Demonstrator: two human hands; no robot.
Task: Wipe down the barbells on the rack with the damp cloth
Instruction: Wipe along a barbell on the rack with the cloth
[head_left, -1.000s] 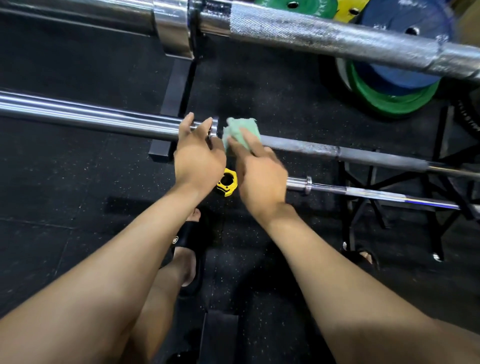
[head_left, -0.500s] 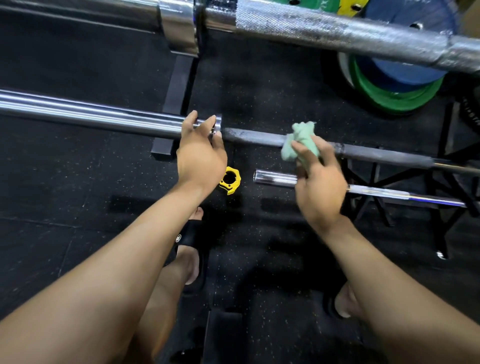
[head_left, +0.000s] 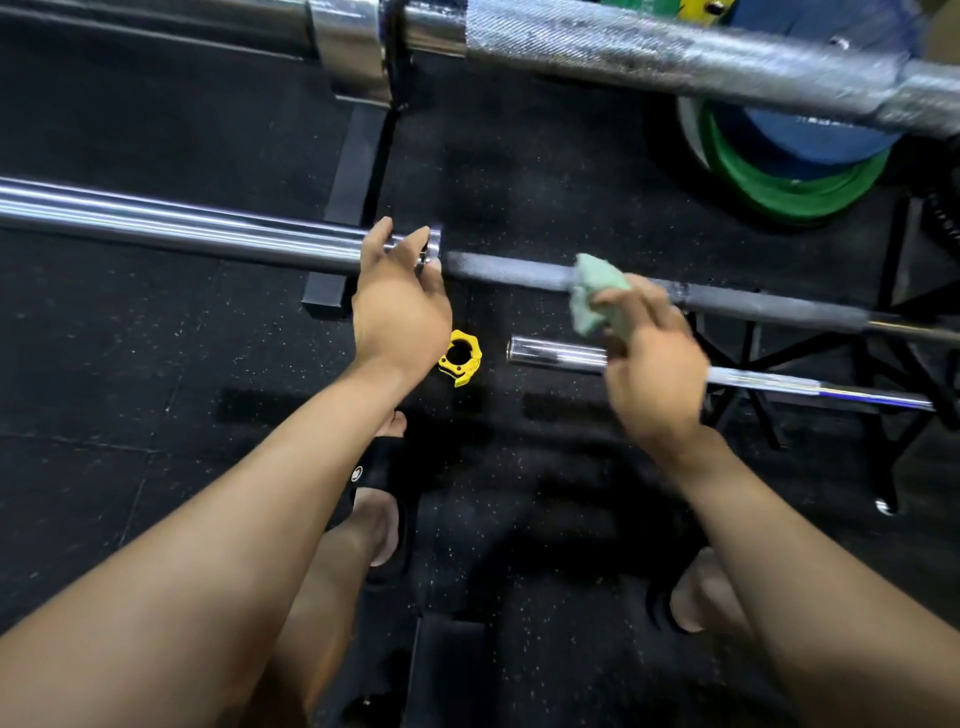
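The middle barbell (head_left: 509, 269) runs across the view, its chrome sleeve at left and its dull grey knurled shaft at right. My left hand (head_left: 400, 306) grips the sleeve just beside the collar. My right hand (head_left: 652, 364) holds a bunched pale green cloth (head_left: 592, 296) wrapped against the shaft, a hand's width right of the collar; the hand is motion-blurred. A thicker knurled barbell (head_left: 649, 49) crosses the top of the view. A thin chrome bar (head_left: 556, 353) lies lower, partly hidden behind my right hand.
A yellow barbell collar clamp (head_left: 460, 358) lies on the black rubber floor below the bar. Blue and green weight plates (head_left: 789, 171) lean at the upper right. Black rack legs (head_left: 883, 415) stand at right, a black upright base (head_left: 343, 208) behind the bar. My sandalled feet (head_left: 382, 519) are underneath.
My right hand slid the cloth rightward along the shaft from the collar, then came back a little toward the left. My left hand stayed on the sleeve.
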